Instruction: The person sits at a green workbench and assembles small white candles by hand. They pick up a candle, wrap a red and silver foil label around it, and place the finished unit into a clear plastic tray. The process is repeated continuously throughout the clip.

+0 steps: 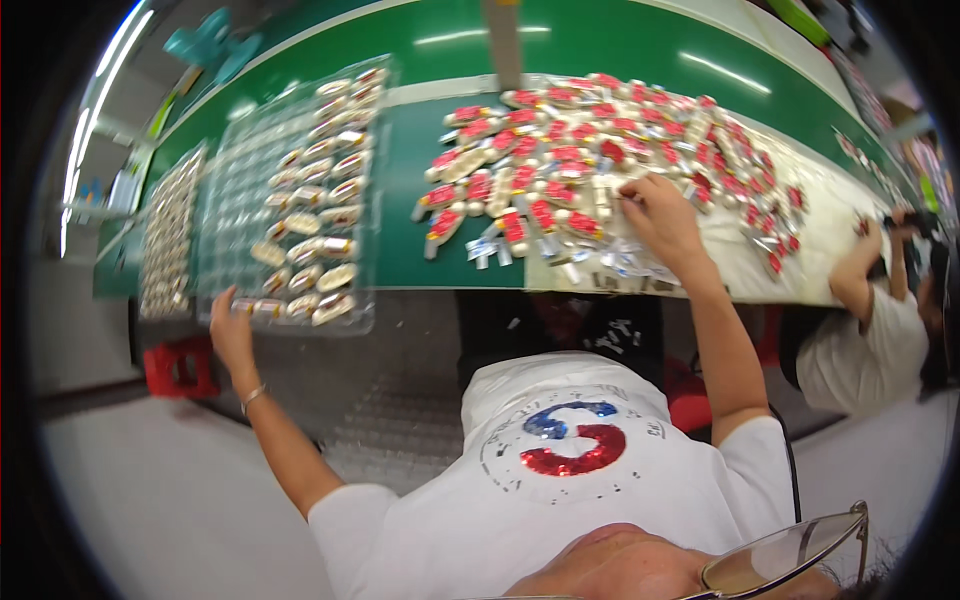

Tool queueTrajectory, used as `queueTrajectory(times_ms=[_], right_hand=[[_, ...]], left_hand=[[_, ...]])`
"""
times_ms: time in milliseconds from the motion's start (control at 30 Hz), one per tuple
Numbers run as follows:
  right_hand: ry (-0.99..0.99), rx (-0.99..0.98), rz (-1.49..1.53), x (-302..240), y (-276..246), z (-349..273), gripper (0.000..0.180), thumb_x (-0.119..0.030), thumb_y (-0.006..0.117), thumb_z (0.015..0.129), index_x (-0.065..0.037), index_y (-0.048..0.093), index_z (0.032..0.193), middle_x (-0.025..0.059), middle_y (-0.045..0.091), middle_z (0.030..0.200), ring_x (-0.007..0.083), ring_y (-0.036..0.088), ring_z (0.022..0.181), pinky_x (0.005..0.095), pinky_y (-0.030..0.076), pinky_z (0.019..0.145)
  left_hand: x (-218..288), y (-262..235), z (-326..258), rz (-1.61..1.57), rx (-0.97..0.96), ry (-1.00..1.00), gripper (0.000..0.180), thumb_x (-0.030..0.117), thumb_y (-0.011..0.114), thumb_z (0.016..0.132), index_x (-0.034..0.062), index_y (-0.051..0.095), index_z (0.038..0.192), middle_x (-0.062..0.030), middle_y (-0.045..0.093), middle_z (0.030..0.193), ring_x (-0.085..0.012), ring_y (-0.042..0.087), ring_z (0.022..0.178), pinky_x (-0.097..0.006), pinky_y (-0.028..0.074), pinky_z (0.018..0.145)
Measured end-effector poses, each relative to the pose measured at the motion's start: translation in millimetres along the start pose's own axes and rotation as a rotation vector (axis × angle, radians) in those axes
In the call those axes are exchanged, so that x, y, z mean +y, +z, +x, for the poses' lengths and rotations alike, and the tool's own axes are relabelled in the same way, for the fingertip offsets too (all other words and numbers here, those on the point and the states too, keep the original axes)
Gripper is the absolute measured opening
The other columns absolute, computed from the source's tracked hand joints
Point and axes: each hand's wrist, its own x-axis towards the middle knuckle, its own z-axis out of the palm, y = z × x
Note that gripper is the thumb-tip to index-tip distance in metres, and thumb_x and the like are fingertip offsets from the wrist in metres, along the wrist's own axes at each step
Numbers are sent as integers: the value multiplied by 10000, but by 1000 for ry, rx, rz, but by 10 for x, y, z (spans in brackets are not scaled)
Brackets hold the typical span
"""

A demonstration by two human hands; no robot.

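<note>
My left hand (232,325) is at the near left part of a clear plastic tray (225,220) of small pockets. Its fingers are closed at a small cream-and-brown oval piece (244,307) at the end of the nearest row. Similar oval pieces (305,223) fill the tray's right side. Over on the right, my right hand (660,220) reaches into a spread pile of cream pieces with red wrappers or labels (570,155). Its thumb and fingers are pinched together; what is between them is too small and blurred to name.
Another tray (172,240) full of pieces stands at the far left. Silvery scraps (490,247) lie by the table's near edge. A post (503,45) rises behind the pile. Another person (870,320) works at the right. A red stool (180,368) stands below the table.
</note>
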Motion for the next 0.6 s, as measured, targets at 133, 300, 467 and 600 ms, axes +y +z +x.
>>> queueTrajectory(times_ms=[133, 300, 467, 600], right_hand=[[31, 121, 152, -59, -88, -21, 174, -154, 592, 896, -31, 655, 1001, 118, 649, 928, 296, 640, 887, 389, 494, 763], [-86, 83, 415, -365, -218, -74, 174, -63, 582, 928, -35, 664, 1079, 105, 644, 947, 227, 645, 862, 315, 502, 753], [-290, 60, 632, -718, -404, -208, 248, 8, 632, 872, -51, 670, 1109, 88, 639, 988, 217, 645, 873, 304, 521, 739], [-274, 112, 577, -683, -475, -282, 281, 13, 672, 830, -50, 678, 1104, 75, 650, 953, 199, 669, 833, 305, 542, 706]], left_hand=[[1101, 101, -72, -638, 27, -90, 272, -2, 600, 887, 18, 673, 1148, -94, 700, 1094, -177, 661, 1006, -308, 515, 873], [3187, 115, -583, -1330, -391, 76, 213, 95, 605, 951, 9, 682, 1130, -67, 696, 1067, -127, 629, 1005, -271, 479, 917], [4177, 407, -811, -1549, -982, 126, 462, 231, 591, 979, 26, 487, 1379, -93, 609, 1224, -144, 631, 1002, -270, 494, 895], [4325, 299, -910, -1688, -1070, 187, 500, 187, 593, 955, 25, 430, 1399, -118, 626, 1156, -162, 655, 968, -285, 561, 779]])
